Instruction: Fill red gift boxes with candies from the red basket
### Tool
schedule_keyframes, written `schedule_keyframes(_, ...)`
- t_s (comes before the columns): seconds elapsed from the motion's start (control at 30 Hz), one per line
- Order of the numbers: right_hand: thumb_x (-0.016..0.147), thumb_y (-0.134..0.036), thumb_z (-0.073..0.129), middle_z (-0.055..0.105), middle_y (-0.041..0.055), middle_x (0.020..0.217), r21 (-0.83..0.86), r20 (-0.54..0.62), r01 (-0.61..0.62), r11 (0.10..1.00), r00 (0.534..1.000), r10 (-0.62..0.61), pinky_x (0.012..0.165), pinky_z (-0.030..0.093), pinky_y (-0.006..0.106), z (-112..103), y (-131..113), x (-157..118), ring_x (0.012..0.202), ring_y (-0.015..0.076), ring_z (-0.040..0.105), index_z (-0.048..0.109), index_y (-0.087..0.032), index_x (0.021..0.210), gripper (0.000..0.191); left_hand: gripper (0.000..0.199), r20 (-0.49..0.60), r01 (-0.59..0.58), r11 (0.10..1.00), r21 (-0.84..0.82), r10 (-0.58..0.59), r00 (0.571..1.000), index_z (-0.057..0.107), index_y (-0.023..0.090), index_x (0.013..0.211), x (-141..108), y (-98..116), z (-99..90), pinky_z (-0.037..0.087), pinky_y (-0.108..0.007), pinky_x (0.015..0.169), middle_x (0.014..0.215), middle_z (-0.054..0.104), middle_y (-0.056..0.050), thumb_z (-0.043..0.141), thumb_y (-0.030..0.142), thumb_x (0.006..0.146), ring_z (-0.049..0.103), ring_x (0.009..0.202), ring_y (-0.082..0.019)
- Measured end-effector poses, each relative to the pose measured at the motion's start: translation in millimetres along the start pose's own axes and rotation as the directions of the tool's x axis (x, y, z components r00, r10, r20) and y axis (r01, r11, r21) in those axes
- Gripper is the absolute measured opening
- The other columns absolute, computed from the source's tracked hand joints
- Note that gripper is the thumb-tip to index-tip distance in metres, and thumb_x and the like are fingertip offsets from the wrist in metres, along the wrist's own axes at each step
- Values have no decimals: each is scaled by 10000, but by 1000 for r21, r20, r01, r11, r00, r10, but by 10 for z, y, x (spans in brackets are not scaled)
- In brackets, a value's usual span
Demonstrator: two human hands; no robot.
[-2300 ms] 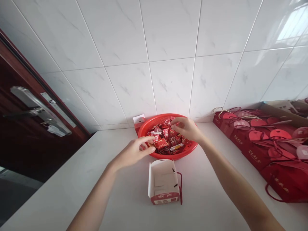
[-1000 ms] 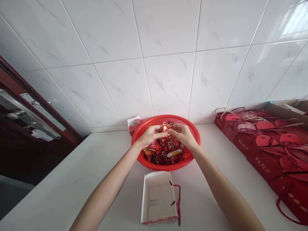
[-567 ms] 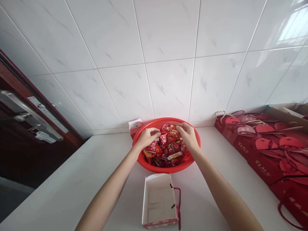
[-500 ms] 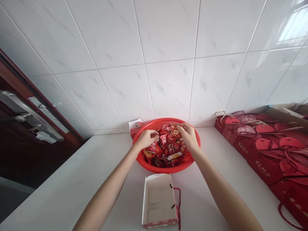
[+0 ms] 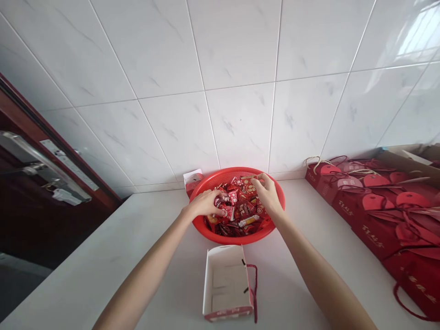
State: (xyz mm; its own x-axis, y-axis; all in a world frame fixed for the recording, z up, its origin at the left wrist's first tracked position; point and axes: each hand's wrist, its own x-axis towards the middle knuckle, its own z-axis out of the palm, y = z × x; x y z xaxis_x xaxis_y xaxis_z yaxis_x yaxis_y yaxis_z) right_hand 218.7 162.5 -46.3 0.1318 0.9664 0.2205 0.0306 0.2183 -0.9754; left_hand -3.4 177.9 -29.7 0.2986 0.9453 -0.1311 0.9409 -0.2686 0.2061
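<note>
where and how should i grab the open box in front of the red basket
I'd pinch the left side wall of the open box, coming from above with thumb outside and fingers inside. The box lies open side up, so that thin, upright wall looks reachable from both faces, while the cord handle hangs out on the right and could get in the way.

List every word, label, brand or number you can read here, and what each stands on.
"百年好合" (likely reading, soft strokes): gold, on a red gift box at right.
Nearest gift box, gold print: too blurred.
Pink round flap: too small.
Candy wrappers: too small.
Open box, front edge: too blurred.
No readable numbers.
</note>
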Motion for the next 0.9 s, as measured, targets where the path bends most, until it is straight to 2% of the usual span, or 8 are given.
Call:
schedule_keyframes(0.07, 817, -407, 544, 470, -47, 602, -1, 6, -9, 1000, 1000, 9, 487, 343, 257, -3, -9, -7, 521, 130, 405, 461, -236, 793, 192, 619, 44, -9, 1000, -6, 9, 999, 688, 255, 1219, -7, 14, -13, 486, -356, 905, 1133, 675, -108, 803, 457, 646, 632, 1093, -348)
schedule_keyframes(0.23, 819, -406, 532, 495, -46, 613, -19, -5, -9, 1000, 1000, 9, 502, 364, 263, 0, -35, -22, 533, 136, 438, 471, -235, 793, 183, 797, 215, 35, 995, 92, -54, 975, 642, 321, 1336, -13, 67, -24, 489, -350, 906, 1232, 634, -99, 848, 437, 575, 620, 1111, -345)
schedule_keyframes(0.37, 819, -410, 533, 505, -47, 618, -7, -12, -18, 1000, 1000, 18, 501, 364, 264, 1, -44, -28, 536, 139, 454, 472, -237, 805, 184, 677, 148, 1, 1000, -14, 1, 989, 698, 284, 1246, 30, 39, 5, 485, -287, 863, 1126, 688, -37, 820, 269, 580, 644, 1036, -277)
schedule_keyframes(0.53, 828, -413, 529, 508, -52, 602, -18, -9, -14, 1000, 1000, 14, 485, 328, 262, -8, -44, -32, 519, 136, 430, 478, -238, 819, 183, 579, 36, -52, 951, -306, 66, 997, 743, 220, 1130, 108, -57, -23, 500, -293, 806, 987, 713, -4, 808, 260, 557, 662, 945, -260)
schedule_keyframes(0.63, 834, -405, 532, 497, -56, 599, -16, -25, 4, 1000, 1000, -5, 496, 324, 261, -10, -32, -26, 529, 134, 430, 486, -236, 820, 176, 601, -105, -133, 866, -482, 94, 990, 726, 217, 1168, 181, -65, -49, 479, -340, 963, 1146, 717, -27, 821, 294, 579, 638, 1098, -282)
schedule_keyframes(0.73, 832, -412, 540, 475, -62, 586, -4, -45, 12, 1000, 999, -12, 497, 330, 263, -8, -16, -13, 523, 134, 423, 486, -236, 817, 185, 634, -265, -225, 773, -592, 77, 961, 679, 227, 1248, 275, -39, -21, 417, -359, 1092, 1373, 630, -53, 824, 375, 650, 549, 1287, -285)
schedule_keyframes(0.8, 825, -418, 549, 464, -65, 578, 6, -63, 21, 1000, 998, -21, 489, 331, 262, -6, -10, -4, 515, 133, 413, 477, -238, 807, 195, 662, -257, -185, 743, -643, 18, 966, 618, 231, 1330, 325, -19, 27, 445, -369, 1080, 1414, 600, -75, 799, 391, 713, 544, 1301, -278)
schedule_keyframes(0.9, 819, -417, 556, 463, -68, 568, 13, -80, 28, 1000, 996, -27, 482, 328, 258, -3, -9, 5, 504, 129, 402, 469, -240, 798, 198, 703, -84, 4, 696, -718, -92, 992, 524, 214, 1422, 354, -9, 105, 572, -380, 902, 1372, 616, -125, 758, 326, 769, 641, 1160, -279)
